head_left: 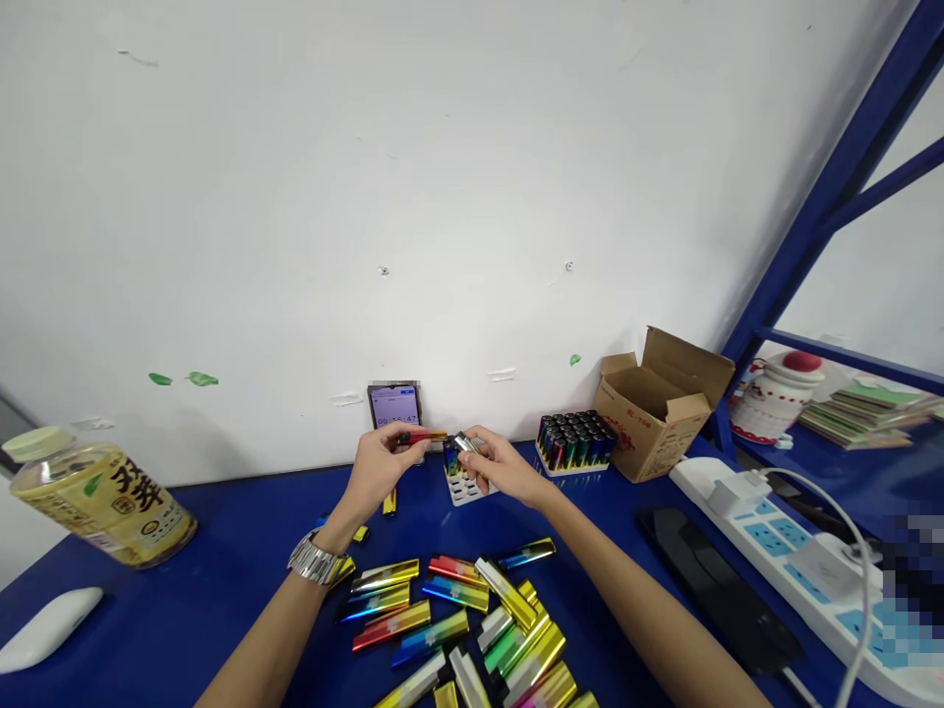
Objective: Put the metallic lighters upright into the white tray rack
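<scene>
My left hand [375, 470] pinches a red and gold lighter [429, 436] and holds it sideways. In my right hand [505, 470] is a silver and gold lighter [465, 444], tilted over a white rack with holes [461, 490]. A few dark, shiny lighters stand in the back of this rack, partly hidden by my fingers; its front holes are bare. Nearer to me, a loose heap of metallic lighters [455, 590] in red, blue, green, silver and gold lies on the blue table [243, 551].
A second rack full of upright lighters [575, 440] stands at right, beside an open cardboard box [656, 423]. A phone showing a timer [395, 403] leans on the wall. A dark phone [715, 585] and power strip [774, 551] lie right; a bottle [103, 501] and white mouse [51, 627] left.
</scene>
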`<state>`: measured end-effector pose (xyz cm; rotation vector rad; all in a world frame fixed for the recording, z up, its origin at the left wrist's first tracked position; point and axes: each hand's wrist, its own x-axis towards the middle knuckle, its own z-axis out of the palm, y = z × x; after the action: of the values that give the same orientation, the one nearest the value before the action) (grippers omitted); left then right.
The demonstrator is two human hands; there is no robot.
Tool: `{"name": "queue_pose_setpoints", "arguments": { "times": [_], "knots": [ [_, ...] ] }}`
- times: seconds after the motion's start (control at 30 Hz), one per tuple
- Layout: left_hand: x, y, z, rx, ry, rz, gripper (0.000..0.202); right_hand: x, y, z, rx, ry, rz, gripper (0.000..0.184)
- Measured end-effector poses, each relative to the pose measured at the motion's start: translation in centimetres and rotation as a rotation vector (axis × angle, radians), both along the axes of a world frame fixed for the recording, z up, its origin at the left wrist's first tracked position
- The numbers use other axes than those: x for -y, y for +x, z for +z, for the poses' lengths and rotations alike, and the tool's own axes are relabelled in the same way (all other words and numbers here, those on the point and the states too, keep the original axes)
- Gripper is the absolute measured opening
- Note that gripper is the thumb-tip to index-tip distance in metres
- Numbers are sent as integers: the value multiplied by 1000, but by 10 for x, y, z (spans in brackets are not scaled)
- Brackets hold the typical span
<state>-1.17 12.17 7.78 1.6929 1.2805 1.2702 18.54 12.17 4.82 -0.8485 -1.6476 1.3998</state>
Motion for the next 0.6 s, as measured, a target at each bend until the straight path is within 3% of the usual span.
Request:
{"name": "queue_pose_setpoints", "arguments": {
  "times": [0.17, 0.27, 0.4, 0.6],
  "knots": [
    [1, 1, -2, 44, 35, -83, 24, 0, -3, -1, -98, -34, -4, 30],
    [7, 5, 0, 159, -34, -228, 26, 0, -4, -2, -159, -40, -27, 27],
    [10, 12, -1, 180, -99, -265, 20, -3, -4, -6, -236, -56, -56, 25],
    [7, 20, -12, 294, -216, -294, 24, -4, -7, -13, -247, -144, -97, 54]
  ]
}}
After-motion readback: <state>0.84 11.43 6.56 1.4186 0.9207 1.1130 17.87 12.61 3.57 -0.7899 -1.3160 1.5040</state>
